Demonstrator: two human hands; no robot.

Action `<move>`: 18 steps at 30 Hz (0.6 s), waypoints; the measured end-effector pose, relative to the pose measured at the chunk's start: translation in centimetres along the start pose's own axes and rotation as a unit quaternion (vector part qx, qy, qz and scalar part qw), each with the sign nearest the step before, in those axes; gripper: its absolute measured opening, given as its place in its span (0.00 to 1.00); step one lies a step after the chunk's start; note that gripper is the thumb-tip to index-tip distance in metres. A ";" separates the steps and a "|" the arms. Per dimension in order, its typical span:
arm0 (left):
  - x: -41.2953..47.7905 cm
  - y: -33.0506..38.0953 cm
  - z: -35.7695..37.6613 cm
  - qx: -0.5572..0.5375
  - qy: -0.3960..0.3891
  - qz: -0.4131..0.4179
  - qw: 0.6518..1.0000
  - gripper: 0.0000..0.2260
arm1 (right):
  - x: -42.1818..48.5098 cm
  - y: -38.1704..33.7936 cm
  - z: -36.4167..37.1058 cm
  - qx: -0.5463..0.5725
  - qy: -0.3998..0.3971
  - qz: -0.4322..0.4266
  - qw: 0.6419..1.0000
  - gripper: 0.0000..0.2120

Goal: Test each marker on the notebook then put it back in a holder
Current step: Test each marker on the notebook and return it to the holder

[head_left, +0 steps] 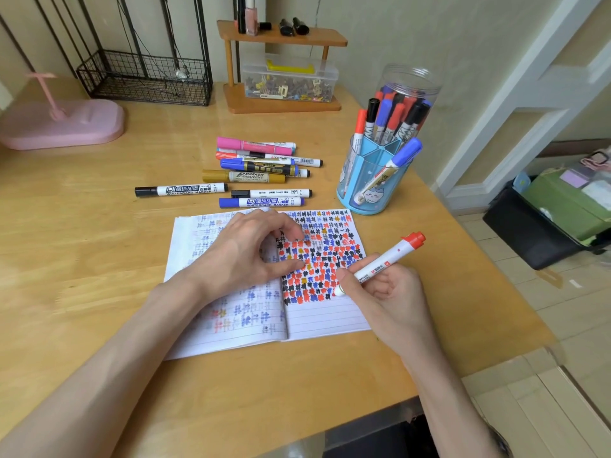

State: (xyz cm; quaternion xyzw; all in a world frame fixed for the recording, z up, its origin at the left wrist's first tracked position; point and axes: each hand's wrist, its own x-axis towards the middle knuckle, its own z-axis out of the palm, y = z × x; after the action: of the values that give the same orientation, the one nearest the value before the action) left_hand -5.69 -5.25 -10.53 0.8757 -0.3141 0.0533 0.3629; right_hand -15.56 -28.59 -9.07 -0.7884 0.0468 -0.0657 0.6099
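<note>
Gripping red marker [386, 258], notebook [324, 315] near desk [99, 259] edge

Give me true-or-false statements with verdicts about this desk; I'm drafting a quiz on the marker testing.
1. The right hand grips a red-capped white marker. True.
2. The left hand holds a blue marker. False: it rests on the open lined notebook, holding nothing.
3. The translucent blue pen holder stands beyond the notebook's right corner. True.
4. The notebook's right page is blank. False: red, blue and black marks cover its upper part.
5. Loose markers lie on the wooden desk beyond the notebook. True.
</note>
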 end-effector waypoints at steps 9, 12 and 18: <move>0.1 0.0 -0.1 0.002 -0.006 -0.004 1.000 0.15 | 0.1 0.1 -0.1 -0.005 -0.002 -0.003 1.000 0.06; 0.1 -0.1 0.0 0.001 -0.010 -0.004 1.000 0.15 | 0.2 0.1 -0.2 0.017 0.010 -0.007 1.000 0.06; 0.1 -0.4 0.1 0.003 -0.010 -0.001 1.000 0.14 | 0.2 0.1 0.0 -0.007 -0.006 -0.014 1.000 0.06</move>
State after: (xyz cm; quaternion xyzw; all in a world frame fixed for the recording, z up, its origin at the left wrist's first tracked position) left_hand -5.40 -5.19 -10.81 0.8775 -0.3168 0.0449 0.3573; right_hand -15.38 -28.69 -9.18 -0.7934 0.0323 -0.0688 0.6039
